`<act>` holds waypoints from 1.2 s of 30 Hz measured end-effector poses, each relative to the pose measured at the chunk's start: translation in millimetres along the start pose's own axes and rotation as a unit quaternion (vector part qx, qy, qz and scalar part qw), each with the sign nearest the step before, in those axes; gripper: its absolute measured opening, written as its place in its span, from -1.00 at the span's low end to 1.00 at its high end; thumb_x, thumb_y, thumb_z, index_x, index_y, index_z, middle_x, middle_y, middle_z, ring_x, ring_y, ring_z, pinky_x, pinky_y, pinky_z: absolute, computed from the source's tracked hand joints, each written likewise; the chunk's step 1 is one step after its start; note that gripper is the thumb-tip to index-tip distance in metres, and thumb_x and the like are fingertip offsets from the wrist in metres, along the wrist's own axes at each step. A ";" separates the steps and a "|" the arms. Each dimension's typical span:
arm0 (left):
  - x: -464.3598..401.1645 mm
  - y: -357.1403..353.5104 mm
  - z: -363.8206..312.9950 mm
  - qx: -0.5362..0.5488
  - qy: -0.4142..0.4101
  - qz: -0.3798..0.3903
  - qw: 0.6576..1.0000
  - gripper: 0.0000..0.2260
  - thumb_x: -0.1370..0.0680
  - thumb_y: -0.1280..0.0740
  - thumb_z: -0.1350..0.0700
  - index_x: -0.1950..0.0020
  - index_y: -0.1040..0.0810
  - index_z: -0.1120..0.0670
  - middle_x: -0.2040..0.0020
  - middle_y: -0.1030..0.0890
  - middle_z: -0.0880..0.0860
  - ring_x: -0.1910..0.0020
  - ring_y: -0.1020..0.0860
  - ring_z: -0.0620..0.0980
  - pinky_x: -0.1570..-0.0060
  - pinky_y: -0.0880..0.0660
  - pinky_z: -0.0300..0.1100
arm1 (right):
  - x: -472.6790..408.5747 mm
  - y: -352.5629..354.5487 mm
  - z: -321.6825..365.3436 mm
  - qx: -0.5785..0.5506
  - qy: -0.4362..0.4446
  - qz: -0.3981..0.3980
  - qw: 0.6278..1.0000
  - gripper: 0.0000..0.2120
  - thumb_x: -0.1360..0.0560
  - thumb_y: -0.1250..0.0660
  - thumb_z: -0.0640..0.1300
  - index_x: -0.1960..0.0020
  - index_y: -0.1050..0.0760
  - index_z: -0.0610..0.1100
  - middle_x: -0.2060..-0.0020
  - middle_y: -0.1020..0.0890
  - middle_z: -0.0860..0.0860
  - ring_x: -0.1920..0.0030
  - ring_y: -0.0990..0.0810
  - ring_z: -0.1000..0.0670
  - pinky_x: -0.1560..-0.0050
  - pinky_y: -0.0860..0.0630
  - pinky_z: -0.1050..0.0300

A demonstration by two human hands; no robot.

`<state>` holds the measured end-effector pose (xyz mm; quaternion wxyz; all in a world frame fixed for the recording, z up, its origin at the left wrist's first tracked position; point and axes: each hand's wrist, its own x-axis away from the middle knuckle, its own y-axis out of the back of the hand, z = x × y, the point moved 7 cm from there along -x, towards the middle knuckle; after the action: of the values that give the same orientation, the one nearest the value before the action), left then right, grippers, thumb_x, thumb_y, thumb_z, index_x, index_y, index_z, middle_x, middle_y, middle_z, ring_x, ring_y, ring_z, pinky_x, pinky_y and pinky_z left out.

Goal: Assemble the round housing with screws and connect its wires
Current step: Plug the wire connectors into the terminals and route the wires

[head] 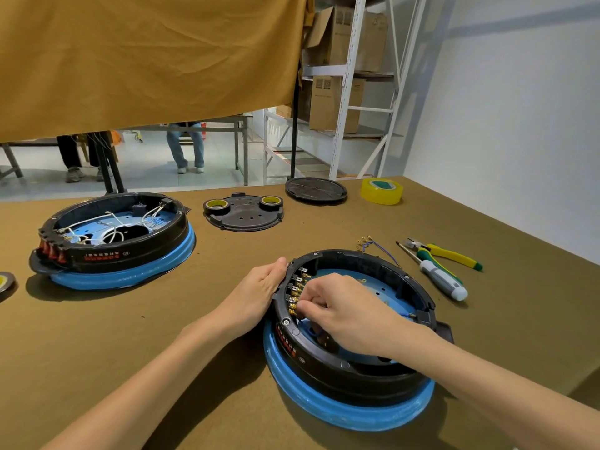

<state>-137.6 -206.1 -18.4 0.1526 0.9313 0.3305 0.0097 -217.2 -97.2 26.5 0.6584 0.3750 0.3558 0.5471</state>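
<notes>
Bright, sharp; wide-angle edge distortion

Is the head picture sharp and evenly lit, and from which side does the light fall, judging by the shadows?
Head view: the near housing and both hands, left and right, are sharp; shadows are soft and lie left of the far housing and the arms, so the light comes from the right; no strong glare; the wide lens bends the shelf and table edges.

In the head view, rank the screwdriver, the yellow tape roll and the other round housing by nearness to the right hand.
1. Screwdriver, just right of the right hand, beside the pliers.
2. Yellow tape roll, far right corner of the table.
3. Other round housing, far left.
</notes>
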 end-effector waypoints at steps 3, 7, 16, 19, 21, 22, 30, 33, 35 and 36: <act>0.6 0.0 -1.2 -0.001 0.001 0.001 1.000 -0.48 -0.72 0.01 -0.16 -0.12 -0.66 0.12 0.01 -0.72 0.15 -0.04 -0.68 0.12 -0.26 -0.52 0.15 | 1.5 -0.1 0.1 0.002 0.001 -0.004 1.000 -0.78 -0.67 -0.25 -0.03 -0.03 -0.64 -0.08 0.24 -0.69 -0.05 0.22 -0.64 -0.02 0.12 -0.59 -0.01; 0.6 0.2 -4.1 -0.037 -0.007 0.007 0.999 -0.47 -0.73 0.00 -0.16 -0.11 -0.65 0.14 0.02 -0.71 0.18 -0.02 -0.68 0.14 -0.22 -0.53 0.18 | 7.1 2.7 -4.3 -0.010 0.006 -0.030 0.999 -0.78 -0.65 -0.30 0.00 0.00 -0.67 -0.06 0.35 -0.67 -0.02 0.40 -0.53 0.10 0.35 -0.49 0.21; 1.6 -1.5 -4.9 -0.055 -0.020 -0.010 0.998 -0.46 -0.73 -0.02 -0.15 -0.07 -0.65 0.19 0.04 -0.70 0.21 0.01 -0.67 0.16 -0.18 -0.53 0.18 | 11.9 9.3 0.9 0.033 0.021 -0.073 0.997 -0.87 -0.58 -0.40 0.04 -0.03 -0.70 0.05 0.14 -0.70 0.14 0.12 -0.62 0.17 0.04 -0.63 0.13; 1.7 -2.7 -4.6 -0.047 -0.021 -0.012 0.999 -0.45 -0.73 -0.01 -0.15 -0.08 -0.65 0.21 0.02 -0.69 0.24 -0.02 -0.66 0.21 -0.20 -0.53 0.20 | 9.2 8.8 -1.8 0.027 0.010 -0.074 0.997 -0.89 -0.57 -0.42 0.03 0.03 -0.71 0.06 0.17 -0.70 0.15 0.14 -0.62 0.17 0.04 -0.63 0.10; 1.3 -3.7 -3.6 -0.036 -0.021 -0.012 0.999 -0.46 -0.74 -0.01 -0.14 -0.07 -0.65 0.20 0.04 -0.69 0.23 -0.01 -0.66 0.21 -0.16 -0.53 0.16 | 7.2 8.9 -2.3 0.020 0.004 -0.072 0.997 -0.90 -0.56 -0.43 0.02 0.06 -0.71 0.05 0.20 -0.69 0.15 0.17 -0.62 0.16 0.06 -0.63 0.07; 0.9 -3.9 -3.2 -0.031 -0.022 -0.012 0.999 -0.46 -0.74 -0.01 -0.13 -0.06 -0.66 0.19 0.05 -0.70 0.21 0.01 -0.66 0.20 -0.14 -0.54 0.11 | 5.9 8.6 -2.5 0.017 0.003 -0.068 0.998 -0.91 -0.56 -0.44 0.01 0.07 -0.70 0.05 0.21 -0.69 0.14 0.18 -0.63 0.16 0.06 -0.64 0.07; -0.9 -3.7 -1.8 -0.015 -0.030 -0.008 0.999 -0.50 -0.73 -0.02 -0.14 -0.03 -0.68 0.09 0.09 -0.69 0.17 0.09 -0.67 0.08 0.05 -0.54 -0.22 | 0.6 5.9 -6.2 -0.011 0.005 -0.056 0.998 -0.90 -0.55 -0.45 -0.02 0.07 -0.72 -0.01 0.23 -0.70 0.12 0.19 -0.64 0.15 0.06 -0.65 0.03; 0.1 -4.4 -4.0 -0.027 -0.026 -0.003 0.999 -0.49 -0.72 -0.02 -0.15 -0.07 -0.66 0.13 0.05 -0.69 0.19 0.02 -0.66 0.15 -0.06 -0.56 -0.03 | 3.4 6.7 -7.6 -0.019 0.009 -0.053 0.998 -0.88 -0.55 -0.45 -0.01 0.02 -0.73 -0.02 0.20 -0.71 0.12 0.16 -0.65 0.15 0.05 -0.66 0.05; 1.1 -4.6 -4.7 -0.033 -0.021 -0.003 0.999 -0.48 -0.73 -0.03 -0.15 -0.10 -0.64 0.18 0.02 -0.69 0.23 -0.02 -0.65 0.19 -0.13 -0.54 0.10 | 4.9 7.3 -9.4 -0.031 0.007 -0.054 0.998 -0.88 -0.53 -0.47 0.00 0.02 -0.74 -0.01 0.21 -0.72 0.13 0.17 -0.66 0.17 0.06 -0.66 0.08; 1.6 -4.7 -4.7 -0.034 -0.020 -0.004 0.999 -0.48 -0.73 -0.03 -0.14 -0.12 -0.63 0.20 0.00 -0.68 0.24 -0.03 -0.65 0.21 -0.15 -0.53 0.14 | 5.0 7.6 -9.8 -0.035 0.005 -0.056 0.998 -0.89 -0.53 -0.47 -0.01 0.03 -0.75 -0.01 0.23 -0.72 0.13 0.19 -0.66 0.18 0.08 -0.67 0.08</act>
<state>-139.7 -200.3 -15.3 0.1908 0.9244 0.3303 0.0022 -228.5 -90.4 28.3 0.6988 0.3288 0.3604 0.5232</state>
